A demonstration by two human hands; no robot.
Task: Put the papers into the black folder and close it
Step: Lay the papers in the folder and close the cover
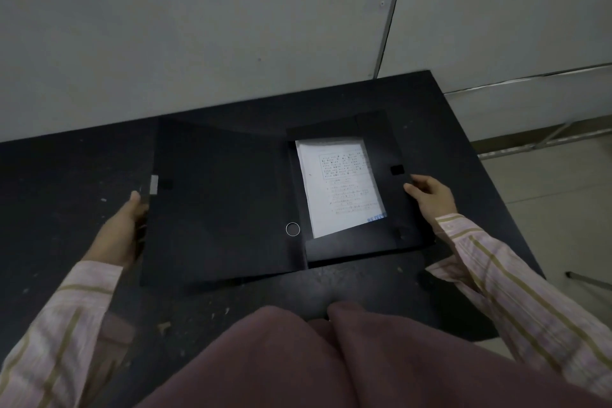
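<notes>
The black folder (218, 202) lies open on a dark table (49, 169). White printed papers (337, 185) sit in its right half, framed by the inner flaps. My left hand (127, 225) grips the outer edge of the left cover, which is lifted slightly off the table. My right hand (430, 197) rests on the right flap beside its dark fastener patch (396, 170), thumb and fingers pinching the flap's edge. A pale fastener strip (154, 184) shows on the left cover's edge, just above my left thumb.
A grey wall (231, 26) rises right behind the table. The table's right edge drops to a pale floor (563, 202) with metal legs visible. My knees (298, 358) in dark red fabric press against the near edge. Small crumbs (164, 326) dot the tabletop.
</notes>
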